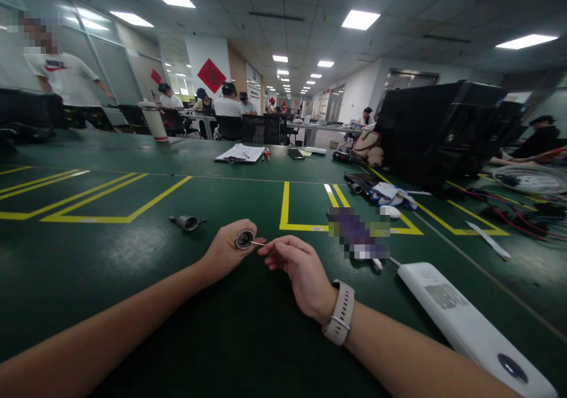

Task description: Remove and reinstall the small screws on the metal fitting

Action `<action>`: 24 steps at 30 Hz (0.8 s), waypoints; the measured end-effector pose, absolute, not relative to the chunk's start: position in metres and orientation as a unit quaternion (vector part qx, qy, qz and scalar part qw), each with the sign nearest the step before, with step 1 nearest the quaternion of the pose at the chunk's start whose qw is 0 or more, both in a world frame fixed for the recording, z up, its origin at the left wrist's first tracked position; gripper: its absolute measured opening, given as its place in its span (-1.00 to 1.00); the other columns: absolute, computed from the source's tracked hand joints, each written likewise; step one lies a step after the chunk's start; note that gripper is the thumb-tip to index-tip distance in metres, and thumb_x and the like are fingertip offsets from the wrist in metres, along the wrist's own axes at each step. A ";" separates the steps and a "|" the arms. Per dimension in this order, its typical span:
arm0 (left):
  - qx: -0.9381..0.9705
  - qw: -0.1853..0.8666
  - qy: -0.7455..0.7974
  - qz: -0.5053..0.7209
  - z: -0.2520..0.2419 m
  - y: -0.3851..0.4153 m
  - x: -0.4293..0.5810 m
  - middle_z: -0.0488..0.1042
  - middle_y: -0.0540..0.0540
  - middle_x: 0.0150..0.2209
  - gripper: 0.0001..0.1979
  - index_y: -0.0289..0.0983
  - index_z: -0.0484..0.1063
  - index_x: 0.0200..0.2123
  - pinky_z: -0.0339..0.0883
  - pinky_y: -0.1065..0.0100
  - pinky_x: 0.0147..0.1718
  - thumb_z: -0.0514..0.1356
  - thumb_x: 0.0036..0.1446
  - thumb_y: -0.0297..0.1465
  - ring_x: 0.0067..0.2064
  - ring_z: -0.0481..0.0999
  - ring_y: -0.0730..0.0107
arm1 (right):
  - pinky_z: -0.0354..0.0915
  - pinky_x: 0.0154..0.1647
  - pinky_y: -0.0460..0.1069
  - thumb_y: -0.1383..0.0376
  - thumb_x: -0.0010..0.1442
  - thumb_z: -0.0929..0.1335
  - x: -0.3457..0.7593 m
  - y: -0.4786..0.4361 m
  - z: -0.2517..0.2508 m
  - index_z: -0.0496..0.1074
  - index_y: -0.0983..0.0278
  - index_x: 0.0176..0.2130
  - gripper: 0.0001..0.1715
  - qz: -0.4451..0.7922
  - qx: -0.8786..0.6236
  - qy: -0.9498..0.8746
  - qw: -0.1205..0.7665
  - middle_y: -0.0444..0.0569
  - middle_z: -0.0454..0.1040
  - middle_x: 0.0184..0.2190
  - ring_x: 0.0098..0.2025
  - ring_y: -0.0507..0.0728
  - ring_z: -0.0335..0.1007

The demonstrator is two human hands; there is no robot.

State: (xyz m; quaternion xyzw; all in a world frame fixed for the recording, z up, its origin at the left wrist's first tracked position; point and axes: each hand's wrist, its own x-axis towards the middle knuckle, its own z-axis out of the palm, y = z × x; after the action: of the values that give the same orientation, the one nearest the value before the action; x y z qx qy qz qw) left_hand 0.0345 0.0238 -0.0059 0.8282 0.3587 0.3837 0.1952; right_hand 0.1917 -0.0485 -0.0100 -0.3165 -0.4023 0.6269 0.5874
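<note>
My left hand (228, 253) is wrapped round a small cylindrical metal part (245, 240). Its round open end faces me, with a silvery rim and a dark inside. A thin metal rod (258, 243) reaches from that opening toward my right hand (296, 268), whose thumb and fingers pinch its outer end. Whether the rod touches the inside of the part I cannot tell. On the table to the left of my hands lies a cone-shaped grey metal piece (185, 222) on its side, its wide end toward me.
Yellow tape outlines (283, 209) mark the green table (146, 274). To the right are a phone (357, 232), a white elongated device (465, 321), a glove (392, 195) and black cases (436, 129). Papers (240, 153) and a cup (155, 121) stand farther back. A person (66, 82) stands beyond.
</note>
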 end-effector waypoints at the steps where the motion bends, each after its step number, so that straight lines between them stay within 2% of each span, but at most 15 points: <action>1: 0.830 0.203 0.355 0.378 -0.005 0.024 0.034 0.20 0.08 -0.57 -0.76 -0.26 0.19 -0.58 0.14 0.46 -0.54 0.15 0.00 -0.28 -0.51 0.22 0.50 | 0.20 -0.29 -0.02 0.29 0.07 0.32 0.192 -0.048 -0.010 0.47 0.30 -0.40 -0.86 0.632 -0.312 -0.395 0.589 -0.03 0.51 -0.39 -0.35 0.07 0.33; 6: 0.838 0.229 0.343 0.358 -0.005 0.025 0.034 0.23 0.06 -0.56 -0.78 -0.27 0.21 -0.55 0.14 0.47 -0.54 0.13 0.01 -0.28 -0.50 0.22 0.49 | 0.19 -0.30 -0.03 0.29 0.07 0.32 0.193 -0.048 -0.010 0.47 0.29 -0.39 -0.86 0.640 -0.304 -0.389 0.589 -0.04 0.52 -0.38 -0.37 0.06 0.34; 14: 0.836 0.198 0.355 0.367 -0.011 0.028 0.033 0.20 0.08 -0.54 -0.79 -0.26 0.18 -0.56 0.11 0.48 -0.55 0.13 0.03 -0.34 -0.51 0.20 0.52 | 0.19 -0.32 -0.03 0.29 0.06 0.34 0.189 -0.049 -0.010 0.47 0.30 -0.40 -0.87 0.614 -0.329 -0.403 0.594 -0.06 0.49 -0.41 -0.39 0.05 0.32; 20: 0.841 0.219 0.341 0.359 -0.007 0.027 0.033 0.19 0.08 -0.56 -0.76 -0.27 0.19 -0.56 0.13 0.47 -0.54 0.14 0.02 -0.28 -0.51 0.20 0.51 | 0.18 -0.33 -0.03 0.29 0.02 0.34 0.192 -0.049 -0.007 0.46 0.32 -0.44 -0.87 0.635 -0.316 -0.378 0.595 -0.05 0.50 -0.45 -0.41 0.05 0.33; 24: 0.849 0.221 0.335 0.344 -0.007 0.026 0.033 0.21 0.08 -0.55 -0.78 -0.27 0.19 -0.56 0.13 0.46 -0.53 0.13 0.02 -0.31 -0.51 0.21 0.51 | 0.19 -0.33 -0.04 0.30 0.01 0.34 0.193 -0.049 -0.005 0.46 0.33 -0.47 -0.88 0.638 -0.318 -0.361 0.601 -0.06 0.49 -0.49 -0.42 0.05 0.33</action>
State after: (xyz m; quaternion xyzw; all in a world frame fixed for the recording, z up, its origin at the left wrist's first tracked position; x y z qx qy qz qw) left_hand 0.0335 0.0258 -0.0065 0.8486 0.3353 0.3443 0.2212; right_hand 0.1927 -0.0492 -0.0052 -0.3177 -0.3612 0.6381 0.6011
